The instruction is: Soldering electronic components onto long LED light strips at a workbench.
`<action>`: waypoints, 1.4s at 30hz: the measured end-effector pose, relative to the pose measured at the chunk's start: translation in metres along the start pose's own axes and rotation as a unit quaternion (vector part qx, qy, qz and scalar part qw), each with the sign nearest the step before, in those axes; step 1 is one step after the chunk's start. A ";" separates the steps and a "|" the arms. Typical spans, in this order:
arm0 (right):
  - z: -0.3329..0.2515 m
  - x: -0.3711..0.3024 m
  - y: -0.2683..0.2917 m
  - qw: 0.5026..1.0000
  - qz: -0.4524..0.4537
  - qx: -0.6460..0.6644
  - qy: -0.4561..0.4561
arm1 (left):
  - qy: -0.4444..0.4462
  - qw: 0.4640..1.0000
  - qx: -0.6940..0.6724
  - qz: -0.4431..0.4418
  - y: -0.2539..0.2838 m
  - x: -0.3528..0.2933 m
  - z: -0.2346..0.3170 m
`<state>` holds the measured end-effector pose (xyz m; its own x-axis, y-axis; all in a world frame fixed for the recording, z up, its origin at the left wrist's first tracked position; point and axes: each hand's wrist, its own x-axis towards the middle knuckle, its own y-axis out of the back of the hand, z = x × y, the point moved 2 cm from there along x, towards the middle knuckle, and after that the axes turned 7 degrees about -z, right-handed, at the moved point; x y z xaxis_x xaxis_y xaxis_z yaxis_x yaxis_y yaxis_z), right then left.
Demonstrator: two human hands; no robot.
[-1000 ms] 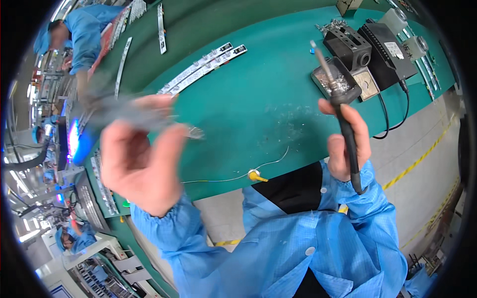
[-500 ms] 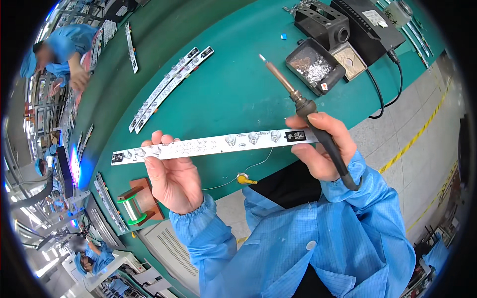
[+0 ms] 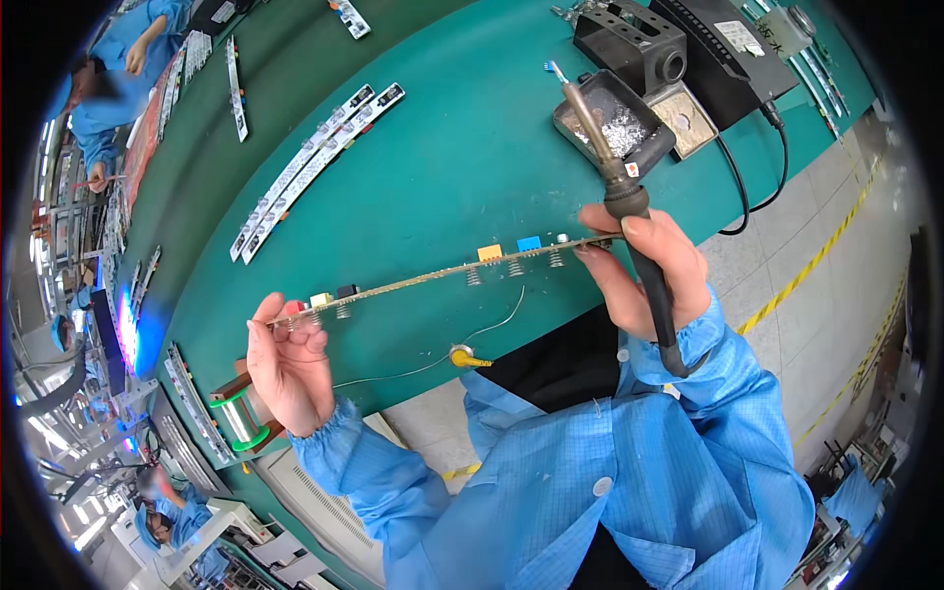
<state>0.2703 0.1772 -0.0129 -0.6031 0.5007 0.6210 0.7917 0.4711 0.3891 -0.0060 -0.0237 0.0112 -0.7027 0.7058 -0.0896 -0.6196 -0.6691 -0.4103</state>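
Note:
A long, narrow circuit board (image 3: 413, 281) is held between my two hands, turned on its edge. Blue, yellow, black and red components stand along its far side, and coil springs hang from its near side. My left hand (image 3: 293, 374) pinches the left end between thumb and fingers. At the other end, my right hand (image 3: 654, 270) grips the board's tip with thumb and forefinger. That same hand also holds a soldering iron (image 3: 629, 202), whose tip points up and away, over the edge of a black tray (image 3: 565, 126) of solder scraps.
Two similar circuit boards (image 3: 320, 167) lie side by side at the back left. A soldering station (image 3: 728, 59), iron stand (image 3: 629, 44) and sponge (image 3: 683, 120) are at back right. A solder spool (image 3: 239, 421) stands left; thin wire runs by a yellow plug (image 3: 468, 357). Co-workers sit at far left.
The board has rolled from its flat white face onto its edge. My left hand has moved left to the board's end, and the iron's tip has swung farther up and right.

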 end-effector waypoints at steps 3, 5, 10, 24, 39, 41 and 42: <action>0.001 -0.004 -0.001 0.997 -0.010 0.059 -0.041 | -0.016 0.999 0.048 -0.003 0.002 -0.001 0.006; 0.003 -0.006 -0.004 0.990 -0.015 0.115 -0.077 | -0.025 0.996 0.055 0.066 0.002 -0.001 0.002; 0.000 -0.013 0.001 0.984 -0.009 0.134 -0.117 | -0.033 0.990 0.134 0.032 0.004 -0.011 0.018; 0.012 -0.018 -0.004 0.970 -0.043 0.148 -0.186 | 0.014 0.988 0.114 -0.098 0.019 -0.016 0.034; 0.028 -0.035 -0.012 0.992 0.029 0.049 -0.114 | 0.131 0.909 0.366 0.148 0.274 0.159 0.220; 0.028 -0.037 -0.010 0.992 0.019 0.027 -0.121 | 0.130 0.895 0.389 0.173 0.296 0.196 0.208; 0.028 -0.036 -0.010 0.992 0.019 0.028 -0.120 | 0.130 0.877 0.415 0.205 0.307 0.211 0.204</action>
<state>0.2815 0.1747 -0.0582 -0.5841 0.6743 0.4517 0.8117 0.4853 0.3252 -0.4155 -0.1281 0.0512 -0.8893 0.3242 -0.3226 -0.4506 -0.7416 0.4970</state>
